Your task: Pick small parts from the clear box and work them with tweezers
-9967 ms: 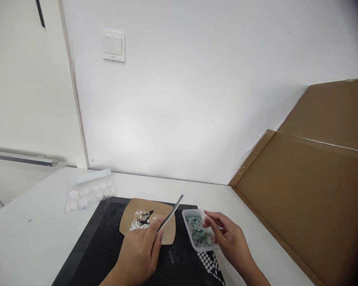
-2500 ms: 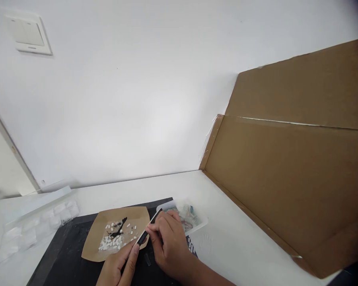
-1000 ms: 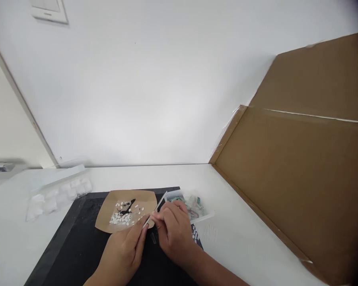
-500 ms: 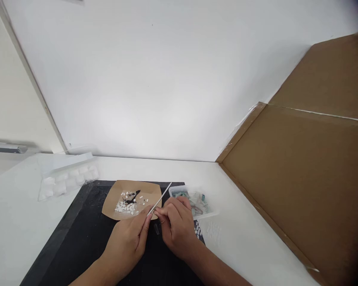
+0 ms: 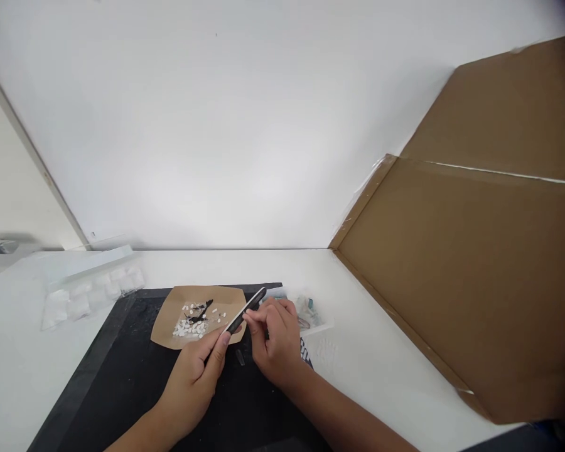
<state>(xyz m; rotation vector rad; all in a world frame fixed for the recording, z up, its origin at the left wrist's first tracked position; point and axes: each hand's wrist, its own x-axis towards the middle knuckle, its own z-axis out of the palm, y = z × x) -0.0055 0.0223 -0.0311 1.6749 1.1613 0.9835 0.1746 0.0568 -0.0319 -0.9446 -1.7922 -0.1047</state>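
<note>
My left hand (image 5: 198, 371) is closed around the lower end of a thin nail file (image 5: 250, 307), black on its face with a pale edge. The file slants up to the right. My right hand (image 5: 277, 339) is in a pinch at the file's right side, its fingertips close against it. Whatever lies between those fingertips is too small to make out. Behind my left hand sits a brown paper tray (image 5: 162, 329) holding small white pieces (image 5: 188, 327) and black shreds (image 5: 200, 312). A small clear piece (image 5: 240, 358) lies between my wrists.
A black mat (image 5: 122, 376) covers part of the white table (image 5: 371, 370). Partly behind my right hand stands a clear plastic container (image 5: 316, 323) with crumpled contents. At left lies a clear case (image 5: 91, 295) with white packets. Cardboard panels (image 5: 452, 270) rise on the right.
The nail file has turned, so its black face shows where a pale, narrow side showed before. Both hands keep their hold. The whole view has shifted slightly.
</note>
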